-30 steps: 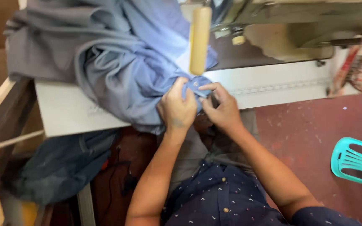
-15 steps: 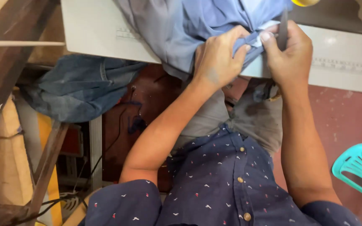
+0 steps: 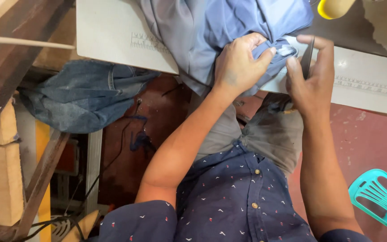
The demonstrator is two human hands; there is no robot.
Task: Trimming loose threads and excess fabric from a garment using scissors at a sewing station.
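Note:
A pile of light blue fabric [image 3: 211, 27] lies on the white sewing table [image 3: 108, 36] and hangs over its front edge. My left hand [image 3: 238, 62] pinches a small fold of that fabric at the table edge. My right hand [image 3: 310, 76] is just to its right, gripping a slim dark tool [image 3: 306, 60], a snipper or tweezers by its look, with its tip at the pinched fold. Both forearms reach up from my lap, where I see a dark patterned shirt [image 3: 229, 197] and grey trousers.
A denim garment [image 3: 81, 94] is draped below the table at left. A yellow cylinder [image 3: 334, 6] sits at the top right on the table. A turquoise plastic chair [image 3: 381, 201] stands at right on the red floor. Wooden beams and boards fill the left side.
The view has tilted down toward my lap and the floor. My hands stay together at the fabric fold on the table edge, and the dark tool now shows in my right hand.

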